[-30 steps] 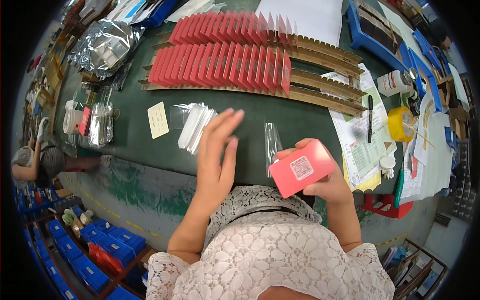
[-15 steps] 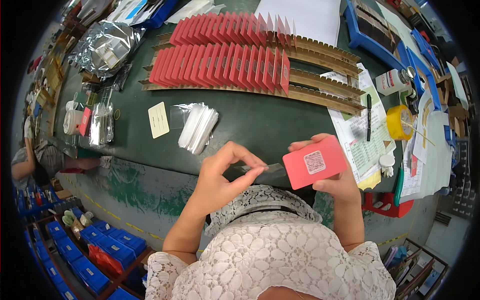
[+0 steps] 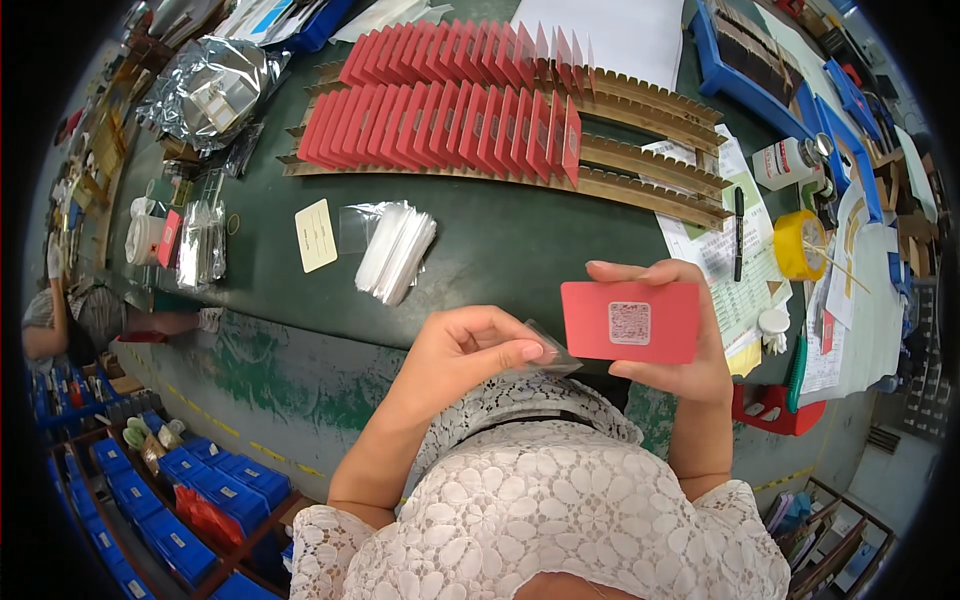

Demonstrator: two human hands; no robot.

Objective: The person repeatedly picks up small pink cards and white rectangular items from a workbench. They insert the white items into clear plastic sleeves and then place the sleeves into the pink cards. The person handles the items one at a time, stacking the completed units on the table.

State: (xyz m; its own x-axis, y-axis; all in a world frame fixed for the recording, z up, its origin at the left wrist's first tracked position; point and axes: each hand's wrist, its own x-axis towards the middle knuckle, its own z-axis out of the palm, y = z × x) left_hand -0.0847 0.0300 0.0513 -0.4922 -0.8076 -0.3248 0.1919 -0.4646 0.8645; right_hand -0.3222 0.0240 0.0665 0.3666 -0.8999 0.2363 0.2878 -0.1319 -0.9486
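Observation:
My right hand (image 3: 690, 350) grips a red card (image 3: 665, 322) by its right part, with the square code on it facing up. Between the thumb and fingers of my left hand (image 3: 470, 350) is a small clear plastic sleeve (image 3: 548, 352). Its outer end lies close to the left edge of the card; I cannot tell if they touch. On the green table beyond lie a stack of clear sleeves (image 3: 397, 255) and a cream card (image 3: 316, 236). Behind them, slotted wooden racks (image 3: 650, 190) hold rows of upright red cards (image 3: 430, 125).
To the right are printed sheets (image 3: 700, 240), a black pen (image 3: 739, 235), a roll of yellow tape (image 3: 798, 245) and a white bottle (image 3: 785, 163). A silvery plastic bag (image 3: 215, 95) lies at the far left. Another person's arm (image 3: 45, 330) shows at the left edge.
The sleeve in my left hand has come nearer to the card and turned. My right hand has levelled the red card, which was tilted before, and shifted slightly.

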